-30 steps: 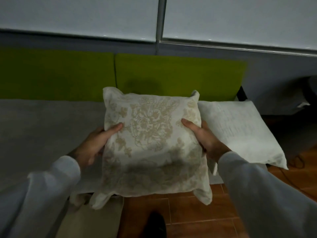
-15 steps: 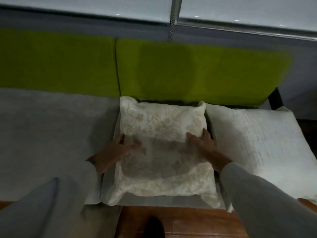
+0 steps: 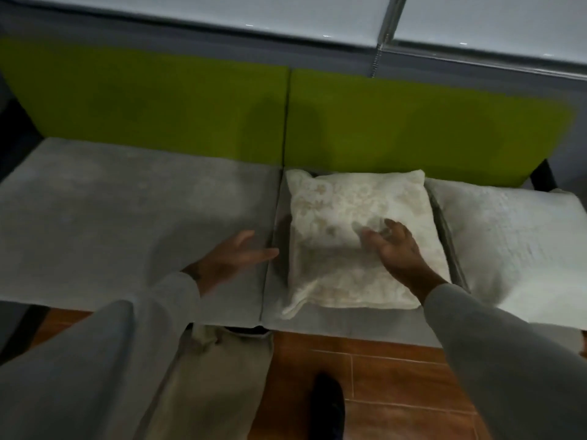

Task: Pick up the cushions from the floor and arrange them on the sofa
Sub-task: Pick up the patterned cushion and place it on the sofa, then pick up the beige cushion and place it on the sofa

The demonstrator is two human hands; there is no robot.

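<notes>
A cream cushion with a pale floral print [image 3: 343, 223] lies flat on the grey seat of the sofa [image 3: 127, 211], right of the seam between the two seats. My right hand [image 3: 397, 249] hovers over its right half with fingers spread, holding nothing. My left hand [image 3: 235, 258] is open above the seat, just left of the cushion's edge and apart from it. A plain white cushion [image 3: 514, 242] lies on the seat at the right, next to the floral one.
Green back pads [image 3: 413, 128] line the rear of the sofa under a window sill. A beige cushion or cloth [image 3: 219, 382] lies on the brown tiled floor by the sofa's front edge. My dark shoe [image 3: 327, 404] stands on the tiles.
The floral cushion went from held in the air to lying on the seat. Both hands have let go of it; the left has drawn off to the left.
</notes>
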